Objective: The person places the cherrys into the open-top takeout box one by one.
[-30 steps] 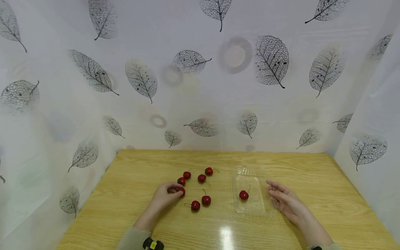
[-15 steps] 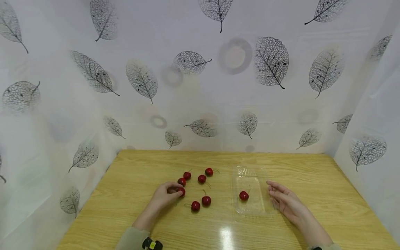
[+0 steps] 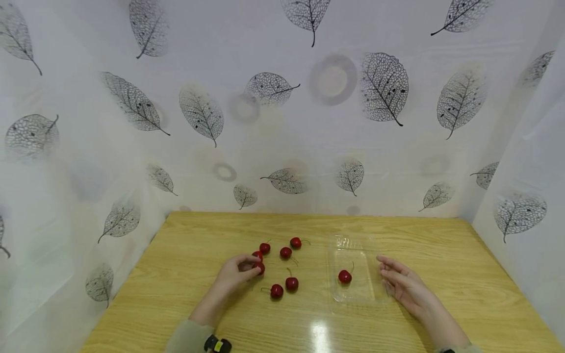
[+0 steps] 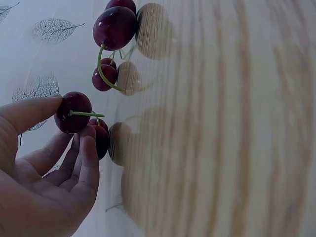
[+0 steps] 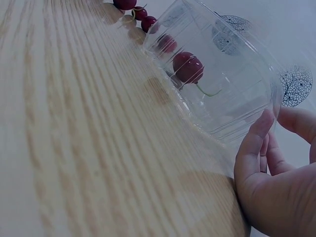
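Note:
My left hand (image 3: 249, 268) pinches a dark red cherry (image 3: 260, 267) between thumb and fingers, low over the wooden table (image 3: 198, 235). The left wrist view shows that cherry (image 4: 71, 111) with its green stem in the grip of my left hand (image 4: 74, 129), and another cherry (image 4: 102, 140) just behind it. A clear plastic tray (image 3: 353, 294) lies to the right with one cherry (image 3: 345, 276) inside. My right hand (image 3: 383, 270) rests with relaxed fingers against the tray's right side. In the right wrist view its fingers (image 5: 254, 148) touch the tray wall (image 5: 232, 103).
Several loose cherries lie on the table near my left hand, among them a pair (image 3: 284, 287) in front and one (image 3: 295, 242) furthest back. Leaf-patterned white sheets (image 3: 282, 122) wall the table at the back and on both sides.
My left hand has raised its cherry slightly and shifted it a little toward the far cherries. The right hand and the tray have stayed where they were.

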Motion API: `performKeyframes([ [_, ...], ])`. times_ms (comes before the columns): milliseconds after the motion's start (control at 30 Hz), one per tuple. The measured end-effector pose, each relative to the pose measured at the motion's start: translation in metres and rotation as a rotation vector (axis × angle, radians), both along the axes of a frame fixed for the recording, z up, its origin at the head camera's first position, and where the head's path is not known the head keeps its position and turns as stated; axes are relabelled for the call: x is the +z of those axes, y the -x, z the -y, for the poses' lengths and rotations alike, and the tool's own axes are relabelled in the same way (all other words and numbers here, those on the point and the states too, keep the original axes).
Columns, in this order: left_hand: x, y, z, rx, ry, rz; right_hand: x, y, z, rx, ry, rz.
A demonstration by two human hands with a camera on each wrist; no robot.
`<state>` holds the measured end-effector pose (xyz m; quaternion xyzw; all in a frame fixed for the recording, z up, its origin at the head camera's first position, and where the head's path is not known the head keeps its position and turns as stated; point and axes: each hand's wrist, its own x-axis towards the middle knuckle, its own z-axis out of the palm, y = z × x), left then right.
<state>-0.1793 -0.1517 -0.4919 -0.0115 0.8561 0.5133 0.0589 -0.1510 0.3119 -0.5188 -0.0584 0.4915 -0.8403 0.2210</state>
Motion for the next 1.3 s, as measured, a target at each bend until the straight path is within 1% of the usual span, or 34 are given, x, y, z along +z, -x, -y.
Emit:
performKeyframes([
  [167, 0.003, 0.002, -0.005, -0.005, -0.007, -0.008, 0.000, 0.000, 0.000, 0.003, 0.006, 0.000],
  [300, 0.004, 0.003, -0.010, -0.007, -0.029, 0.002, 0.000, 0.000, 0.000, 0.004, 0.013, 0.004],
  [533, 0.003, 0.006, -0.021, -0.043, -0.064, 0.003, 0.000, 0.000, -0.001, 0.000, 0.005, 0.008],
  [700, 0.003, 0.007, -0.028, -0.072, -0.054, -0.004, 0.000, 0.000, -0.001, 0.007, 0.001, -0.002],
  [900, 0.004, 0.007, -0.036, -0.095, -0.090, 0.023, 0.000, 0.000, -0.001, 0.005, 0.000, -0.007],
  [1067, 0.006, 0.008, -0.043, -0.131, -0.065, -0.009, 0.000, 0.000, -0.001, 0.003, -0.006, -0.005],
  [1167, 0.007, 0.009, -0.048, -0.148, -0.044, -0.013, 0.000, 0.000, -0.001, 0.006, -0.003, -0.005],
  [1300, 0.010, 0.008, -0.054, -0.175, -0.040, -0.016, 0.000, 0.000, -0.001, 0.012, 0.003, -0.009],
])
